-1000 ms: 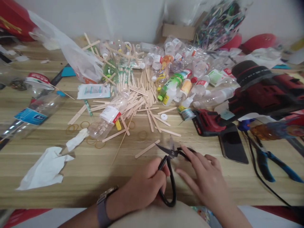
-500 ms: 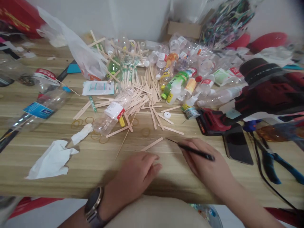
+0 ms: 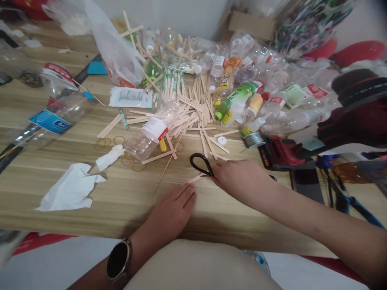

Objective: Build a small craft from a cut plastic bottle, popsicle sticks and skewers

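My left hand (image 3: 175, 207) rests low on the table, its fingers together and pressing down on the near end of a wooden craft stick (image 3: 195, 179). Just beyond it, my right hand (image 3: 234, 177) is closed around black-handled scissors (image 3: 200, 155). One handle loop sticks out to the left of the fingers; most of the tool is hidden under the hand. The stick's far end reaches under the scissors, where contact is hard to make out. A thin bamboo skewer (image 3: 165, 171) lies to the left, near a clear plastic bottle (image 3: 142, 141).
Loose craft sticks (image 3: 196, 106) are piled at the middle back. Many plastic bottles (image 3: 236, 98) crowd the back right. A red and black power drill (image 3: 281, 151), a phone (image 3: 306, 187) and blue-handled pliers (image 3: 363, 209) lie right. Crumpled tissue (image 3: 71, 189) and rubber bands (image 3: 130, 161) lie left.
My right hand has moved left and turned over, bringing the scissors' loop into view. My left fingers have flattened onto the craft stick. The view has shifted slightly.
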The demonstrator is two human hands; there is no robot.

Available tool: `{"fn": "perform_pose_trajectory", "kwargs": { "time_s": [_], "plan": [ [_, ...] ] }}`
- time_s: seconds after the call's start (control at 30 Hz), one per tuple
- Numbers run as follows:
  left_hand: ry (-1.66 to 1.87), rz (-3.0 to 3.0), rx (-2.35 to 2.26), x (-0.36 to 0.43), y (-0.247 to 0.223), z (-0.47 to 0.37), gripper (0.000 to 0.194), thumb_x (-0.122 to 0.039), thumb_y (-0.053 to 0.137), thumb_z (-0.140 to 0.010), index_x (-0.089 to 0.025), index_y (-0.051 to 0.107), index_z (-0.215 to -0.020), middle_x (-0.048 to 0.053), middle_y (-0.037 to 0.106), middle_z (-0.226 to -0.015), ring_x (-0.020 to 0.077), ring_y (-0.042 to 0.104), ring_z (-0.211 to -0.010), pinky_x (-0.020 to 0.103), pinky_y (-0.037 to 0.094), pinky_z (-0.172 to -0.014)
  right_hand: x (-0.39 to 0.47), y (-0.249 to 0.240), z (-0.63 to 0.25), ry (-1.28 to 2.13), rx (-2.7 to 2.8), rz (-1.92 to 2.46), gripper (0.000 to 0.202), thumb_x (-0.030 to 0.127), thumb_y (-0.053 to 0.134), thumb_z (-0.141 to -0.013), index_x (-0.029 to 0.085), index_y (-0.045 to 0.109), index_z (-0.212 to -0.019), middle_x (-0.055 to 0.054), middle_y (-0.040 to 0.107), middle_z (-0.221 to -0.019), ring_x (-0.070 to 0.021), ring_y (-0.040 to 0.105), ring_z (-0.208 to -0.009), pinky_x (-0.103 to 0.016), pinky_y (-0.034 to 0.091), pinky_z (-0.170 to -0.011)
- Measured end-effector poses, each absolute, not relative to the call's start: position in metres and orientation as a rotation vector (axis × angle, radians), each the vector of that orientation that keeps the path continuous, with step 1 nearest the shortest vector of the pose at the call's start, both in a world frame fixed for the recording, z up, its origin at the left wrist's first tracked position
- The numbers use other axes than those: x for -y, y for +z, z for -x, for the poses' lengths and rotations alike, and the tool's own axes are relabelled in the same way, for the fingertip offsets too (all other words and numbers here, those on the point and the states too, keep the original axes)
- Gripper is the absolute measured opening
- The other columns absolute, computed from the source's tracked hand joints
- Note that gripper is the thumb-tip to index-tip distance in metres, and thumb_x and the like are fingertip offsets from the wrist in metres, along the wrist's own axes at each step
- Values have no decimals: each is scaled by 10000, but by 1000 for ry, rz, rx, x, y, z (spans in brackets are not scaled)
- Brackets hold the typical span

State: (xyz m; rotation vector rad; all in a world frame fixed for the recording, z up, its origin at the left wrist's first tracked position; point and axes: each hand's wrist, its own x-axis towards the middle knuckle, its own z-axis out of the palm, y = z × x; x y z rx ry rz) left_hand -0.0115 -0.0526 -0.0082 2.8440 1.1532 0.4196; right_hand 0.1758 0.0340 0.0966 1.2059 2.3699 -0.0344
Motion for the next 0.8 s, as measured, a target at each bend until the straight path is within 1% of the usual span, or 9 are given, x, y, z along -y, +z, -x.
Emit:
{"fn": "perform_pose_trajectory", "kwargs": {
  "time_s": [0.17, 0.3, 0.5, 0.63, 0.8],
  "plan": [
    [498, -2822, -1153, 51, -10, 11, 264, -117, 413, -956, -52, 598, -1133, 194, 660, -1241, 280, 598, -1213, 391, 509, -1009, -32, 97, -171, -12, -2364, -1151, 183, 77, 501, -912, 142, 670, -939, -103, 726, -898, -269, 717, -756, -304, 331, -465],
    [510, -2823, -1146, 51, -9, 11, 248, -109, 419, -953, -56, 604, -1110, 191, 673, -1216, 266, 602, -1205, 372, 506, -1000, -32, 99, -167, -33, -2346, -1119, 205, 24, 500, -883, 144, 663, -914, -92, 724, -870, -275, 716, -745, -301, 340, -472],
    [477, -2841, -1142, 51, -6, 11, 254, -112, 425, -953, -61, 601, -1128, 187, 670, -1232, 263, 601, -1207, 365, 502, -987, -33, 102, -162, -2, -2324, -1059, 237, -20, 486, -850, 127, 660, -916, -109, 719, -872, -291, 716, -749, -307, 406, -481],
    [474, -2837, -1145, 51, -7, 12, 249, -122, 432, -955, -60, 603, -1125, 195, 668, -1231, 264, 596, -1213, 361, 495, -985, -35, 105, -157, -4, -2314, -1047, 233, -19, 488, -850, 123, 666, -902, -124, 722, -869, -295, 718, -757, -309, 456, -507],
    [501, -2844, -1147, 51, -7, 14, 239, -133, 424, -965, -79, 612, -1102, 167, 683, -1206, 251, 608, -1191, 346, 504, -961, -38, 110, -150, -45, -2255, -1048, 260, -21, 482, -858, 119, 686, -937, -141, 732, -910, -317, 724, -816, -339, 516, -566]
  ]
}}
